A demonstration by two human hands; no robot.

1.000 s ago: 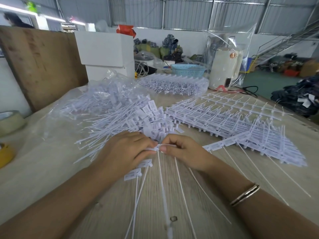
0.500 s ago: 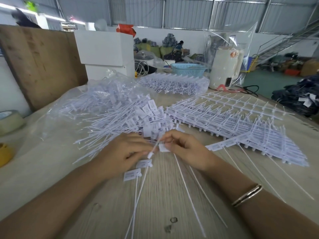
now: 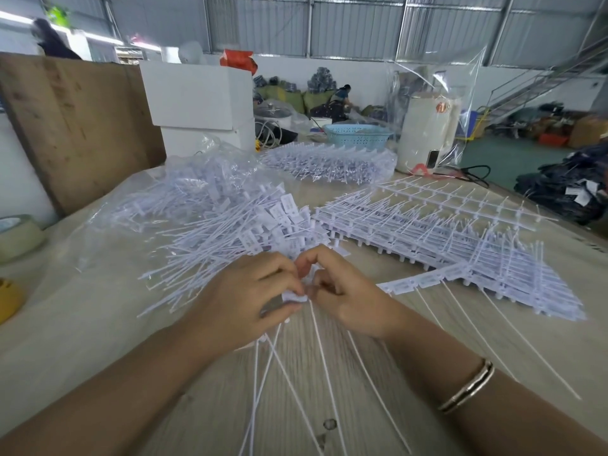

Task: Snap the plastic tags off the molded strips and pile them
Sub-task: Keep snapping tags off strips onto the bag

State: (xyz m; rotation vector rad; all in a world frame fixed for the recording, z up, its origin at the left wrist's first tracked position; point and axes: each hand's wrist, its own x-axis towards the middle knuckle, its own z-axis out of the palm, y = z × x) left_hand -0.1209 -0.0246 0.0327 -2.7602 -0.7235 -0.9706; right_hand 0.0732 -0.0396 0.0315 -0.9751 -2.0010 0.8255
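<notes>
White tags [image 3: 297, 296] sit pinched between the left hand [image 3: 243, 301] and right hand [image 3: 348, 291], maybe one strip.

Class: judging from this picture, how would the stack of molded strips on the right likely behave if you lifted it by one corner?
The stack of molded strips would probably sag: it is thin open lattice. Layers look loose, so some may slide apart. It seems light for its size.
</notes>
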